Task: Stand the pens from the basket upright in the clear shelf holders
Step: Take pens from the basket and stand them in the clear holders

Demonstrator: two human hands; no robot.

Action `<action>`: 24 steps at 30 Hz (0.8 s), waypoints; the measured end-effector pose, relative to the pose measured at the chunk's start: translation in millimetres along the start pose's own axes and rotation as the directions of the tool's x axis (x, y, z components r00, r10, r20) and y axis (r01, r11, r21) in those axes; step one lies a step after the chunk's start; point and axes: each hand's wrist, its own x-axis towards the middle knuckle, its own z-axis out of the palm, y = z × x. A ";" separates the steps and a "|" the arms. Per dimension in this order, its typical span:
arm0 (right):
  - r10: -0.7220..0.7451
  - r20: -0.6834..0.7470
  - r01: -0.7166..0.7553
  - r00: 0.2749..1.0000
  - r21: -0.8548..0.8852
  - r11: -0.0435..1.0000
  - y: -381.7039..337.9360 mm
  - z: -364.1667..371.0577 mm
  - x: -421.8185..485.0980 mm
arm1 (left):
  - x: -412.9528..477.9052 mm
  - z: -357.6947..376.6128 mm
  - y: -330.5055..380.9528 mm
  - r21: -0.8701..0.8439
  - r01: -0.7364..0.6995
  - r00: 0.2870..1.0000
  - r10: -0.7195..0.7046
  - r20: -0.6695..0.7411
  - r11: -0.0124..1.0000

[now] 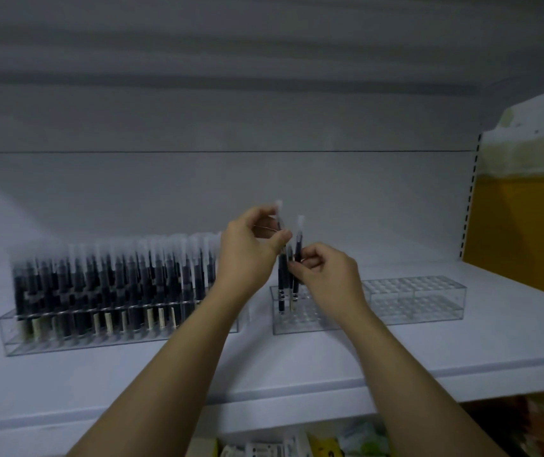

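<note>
Left hand (251, 249) pinches one pen (279, 212) near its cap, right hand (328, 275) a second pen (298, 242) mid-barrel, likely the surest hold on such light, stiff, slick sticks.

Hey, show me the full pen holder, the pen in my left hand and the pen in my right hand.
full pen holder (66, 344), head view, clear front wall below the pens.
left-hand pen (278, 207), head view, its white cap.
right-hand pen (298, 244), head view, dark barrel below its cap.

Left hand (247, 249): bare.
Right hand (328, 275): bare.
Left forearm (171, 357): bare down to the lower edge.
Right forearm (412, 374): likewise bare.
</note>
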 end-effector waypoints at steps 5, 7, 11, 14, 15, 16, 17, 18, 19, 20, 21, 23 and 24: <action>-0.037 0.018 0.039 0.999 -0.072 0.997 0.6 0.3 -7.7 | -1.0 0.2 -2.5 0.032 -0.039 0.999 0.040 -0.027 0.999; -0.040 0.034 0.043 0.999 -0.079 0.996 1.5 0.2 -10.8 | -0.5 1.2 -5.9 0.030 -0.017 1.000 0.018 -0.022 0.999; -0.055 0.059 0.062 0.997 -0.114 0.992 3.1 -0.4 -15.1 | -9.0 7.0 -18.6 0.022 0.022 1.000 -0.022 -0.003 1.000; -0.075 0.071 0.086 0.995 -0.155 0.984 4.3 0.9 -16.9 | -17.0 9.1 -25.7 0.011 0.043 0.999 -0.043 -0.002 0.999; -0.081 0.070 0.092 0.994 -0.171 0.981 5.7 1.6 -16.8 | -18.7 9.0 -26.8 0.006 0.046 0.999 -0.046 -0.008 0.999; -0.088 0.063 0.098 0.994 -0.193 0.976 7.4 2.1 -16.3 | -19.8 8.9 -27.2 0.010 0.042 0.999 -0.042 -0.012 0.999; -0.093 0.054 0.103 0.994 -0.216 0.971 9.4 2.6 -15.6 | -21.0 8.8 -27.6 0.024 0.037 0.999 -0.037 -0.014 0.999; -0.098 0.048 0.106 0.994 -0.227 0.968 10.8 2.7 -15.5 | -21.9 8.9 -27.8 0.037 0.034 0.999 -0.033 -0.015 0.999; -0.102 0.045 0.109 0.994 -0.229 0.967 11.8 2.7 -15.6 | -22.5 9.5 -28.0 0.044 0.032 0.999 -0.031 -0.021 0.999; -0.105 0.046 0.113 0.993 -0.230 0.967 12.7 2.9 -15.9 | -22.7 10.3 -28.4 0.046 0.034 0.999 -0.032 -0.032 0.998; -0.109 0.050 0.117 0.993 -0.237 0.964 13.6 3.1 -16.3 | -22.5 11.5 -28.9 0.045 0.037 0.998 -0.036 -0.043 0.998; -0.116 0.059 0.128 0.991 -0.258 0.958 14.8 3.4 -16.8 | -21.5 14.2 -29.4 0.046 0.050 0.997 -0.047 -0.059 0.998; -0.121 0.058 0.133 0.991 -0.265 0.955 15.4 3.6 -17.0 | -21.1 15.2 -29.1 0.043 0.060 0.996 -0.058 -0.061 0.997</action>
